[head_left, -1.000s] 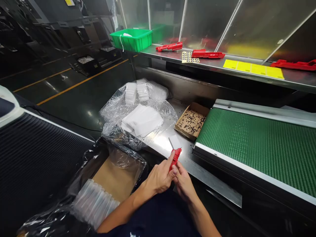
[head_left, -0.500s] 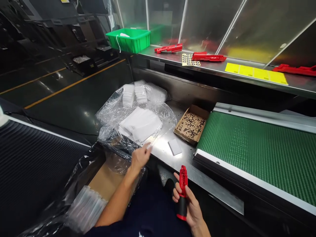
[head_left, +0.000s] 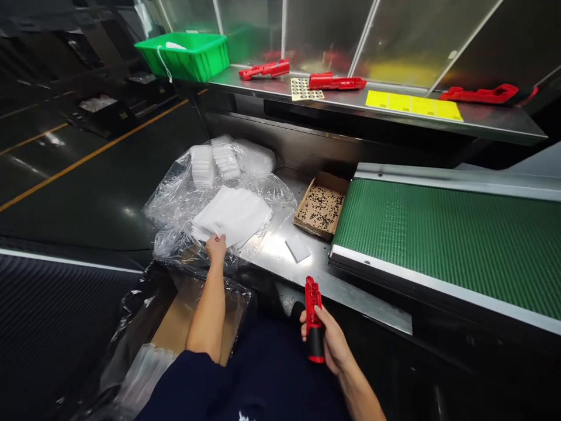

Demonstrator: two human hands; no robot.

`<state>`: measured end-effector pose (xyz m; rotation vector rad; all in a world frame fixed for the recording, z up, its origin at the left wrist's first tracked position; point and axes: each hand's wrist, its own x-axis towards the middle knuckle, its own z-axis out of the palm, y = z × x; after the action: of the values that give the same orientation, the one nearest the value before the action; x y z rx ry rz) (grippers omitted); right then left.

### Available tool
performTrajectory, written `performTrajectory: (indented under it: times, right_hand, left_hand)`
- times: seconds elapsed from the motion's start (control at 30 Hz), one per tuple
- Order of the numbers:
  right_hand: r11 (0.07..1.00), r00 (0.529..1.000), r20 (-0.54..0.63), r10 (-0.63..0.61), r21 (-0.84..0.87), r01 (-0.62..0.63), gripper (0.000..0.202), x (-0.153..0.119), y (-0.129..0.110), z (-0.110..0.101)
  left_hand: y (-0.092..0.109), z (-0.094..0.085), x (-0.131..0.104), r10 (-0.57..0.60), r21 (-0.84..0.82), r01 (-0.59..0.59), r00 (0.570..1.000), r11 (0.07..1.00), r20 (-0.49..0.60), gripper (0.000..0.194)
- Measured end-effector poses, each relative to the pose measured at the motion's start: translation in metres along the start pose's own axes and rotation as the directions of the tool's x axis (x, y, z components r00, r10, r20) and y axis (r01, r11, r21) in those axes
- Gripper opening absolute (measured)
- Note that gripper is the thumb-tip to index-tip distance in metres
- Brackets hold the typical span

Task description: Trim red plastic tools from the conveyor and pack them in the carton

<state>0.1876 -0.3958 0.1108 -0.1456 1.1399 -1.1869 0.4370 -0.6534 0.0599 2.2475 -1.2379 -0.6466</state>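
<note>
My left hand is closed at the near edge of a fanned stack of thin white sheets, its fingertips pinching the edge of a sheet. The stack lies on crumpled clear plastic wrap. In front of my body, my right hand is wrapped round a red plastic tool housing with a black grip band and a red end. It points upward, away from me. A small white block or card rests on the metal bench between both hands.
A cardboard tray of small black parts sits beside a green conveyor belt. The shelf above carries a green bin, several red housings and yellow labels. A plastic-lined box stands below my left arm.
My left hand has moved forward and left from the bench edge onto the white stack and closed there. My right hand keeps hold of the red housing. The view has shifted right.
</note>
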Motion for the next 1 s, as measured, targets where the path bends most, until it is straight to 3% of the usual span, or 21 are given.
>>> performTrajectory:
  times: [0.23,0.33,0.47,0.6,0.77,0.87,1.0]
  right_hand:
    - [0.995,0.987,0.16,0.027,0.095,-0.042,0.051,-0.011,-0.034,0.007]
    - [0.991,0.975,0.221,0.015,0.127,-0.044,0.059,-0.015,-0.044,0.009]
    - [0.995,0.961,0.276,-0.011,0.096,-0.016,0.058,-0.016,-0.051,0.012]
    - [0.999,0.966,0.259,-0.024,0.046,0.012,0.056,-0.007,-0.05,0.017]
    - [0.993,0.987,0.138,-0.087,-0.062,0.096,0.059,0.015,-0.041,0.023]
    - [0.985,0.989,0.097,-0.11,-0.125,0.122,0.062,0.027,-0.037,0.028]
    - [0.974,0.986,0.131,-0.106,-0.186,0.129,0.054,0.035,-0.035,0.033]
  left_hand:
    - [0.011,-0.046,-0.042,0.156,-0.116,-0.161,0.987,0.98,-0.046,0.021]
    - [0.011,-0.066,-0.064,0.178,-0.215,-0.191,0.981,0.958,-0.078,0.019]
    - [0.011,-0.085,-0.092,0.187,-0.343,-0.202,0.979,0.917,-0.077,0.03]
    - [0.015,-0.097,-0.119,0.202,-0.48,-0.133,0.975,0.867,0.094,0.04]
    - [0.024,-0.11,-0.155,0.237,-0.602,0.022,0.907,0.798,0.347,0.05]
    - [0.026,-0.116,-0.17,0.247,-0.655,0.089,0.882,0.75,0.402,0.06]
    - [0.02,-0.121,-0.178,0.222,-0.707,0.144,0.89,0.692,0.399,0.067]
